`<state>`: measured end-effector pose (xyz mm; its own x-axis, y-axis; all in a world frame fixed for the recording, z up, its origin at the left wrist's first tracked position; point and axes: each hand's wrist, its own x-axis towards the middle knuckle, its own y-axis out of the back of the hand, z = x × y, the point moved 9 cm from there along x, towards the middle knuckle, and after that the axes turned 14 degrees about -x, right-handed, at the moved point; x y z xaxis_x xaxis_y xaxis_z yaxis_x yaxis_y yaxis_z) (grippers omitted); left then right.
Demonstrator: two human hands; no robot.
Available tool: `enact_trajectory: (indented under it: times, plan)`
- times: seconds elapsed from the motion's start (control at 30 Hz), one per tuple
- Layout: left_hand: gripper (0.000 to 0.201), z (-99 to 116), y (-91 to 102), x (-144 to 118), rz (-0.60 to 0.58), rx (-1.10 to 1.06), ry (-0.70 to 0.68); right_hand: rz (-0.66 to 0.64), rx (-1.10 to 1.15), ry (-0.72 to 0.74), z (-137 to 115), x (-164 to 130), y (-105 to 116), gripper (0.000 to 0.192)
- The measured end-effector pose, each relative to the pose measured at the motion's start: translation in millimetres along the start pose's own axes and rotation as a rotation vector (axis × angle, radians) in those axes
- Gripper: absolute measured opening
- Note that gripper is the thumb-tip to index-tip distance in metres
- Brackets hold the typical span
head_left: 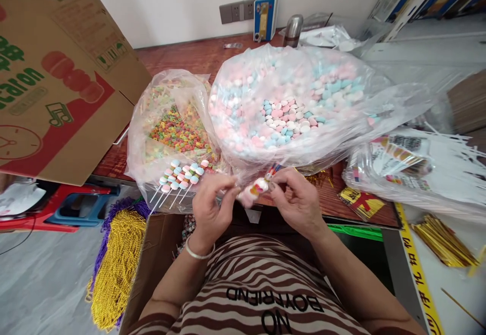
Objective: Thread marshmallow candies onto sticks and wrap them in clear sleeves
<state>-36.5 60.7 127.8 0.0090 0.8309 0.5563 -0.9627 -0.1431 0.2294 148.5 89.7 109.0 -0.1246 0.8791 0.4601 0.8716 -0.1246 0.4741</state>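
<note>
My left hand [208,208] and my right hand [298,201] are close together in front of my tummy, and both of them pinch the same little wrapped candy packet [255,191]. The fingers of my left hand hold its pink end, and the fingers of my right hand hold the end near the striped tip. The packet sits right between my two hands, just above my striped shirt [258,294]. Just past my hands is a big clear bag of pink, blue and white candies [288,117], open at the top. Beside it, past my left hand, is a smaller clear bag of tiny colorful candies [176,132]. A row of candy sticks [178,178] lies on that smaller bag, very near my left hand. Far off on my left side is a big cardboard box [56,72]. Low down on my left is a heap of gold bead strings [117,269] next to an open brown box [159,254]. On my right side lies a pile of clear wrappers with pictures [410,165], and nearer to me a bunch of gold twist ties [442,241].
</note>
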Motion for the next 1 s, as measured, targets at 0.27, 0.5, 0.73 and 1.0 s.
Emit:
enact_trajectory:
  times: [0.27,0.5,0.73,1.0]
  plan:
    - [0.048,-38,-40.4,-5,-0.204,-0.479,0.523,-0.101,-0.284,0.659,-63,-35,-16,0.014]
    - [0.106,-29,-43.6,-4,-0.438,-0.057,0.129,-0.088,-0.296,0.462,-41,-23,-18,0.016]
    - [0.114,-31,0.7,6,0.077,-0.1,0.076,-0.464,0.147,0.158,-28,-39,-73,0.019]
    - [0.079,-51,2.4,-35,-0.365,-0.216,0.511,-0.488,0.384,-0.086,-23,-22,-117,0.014]
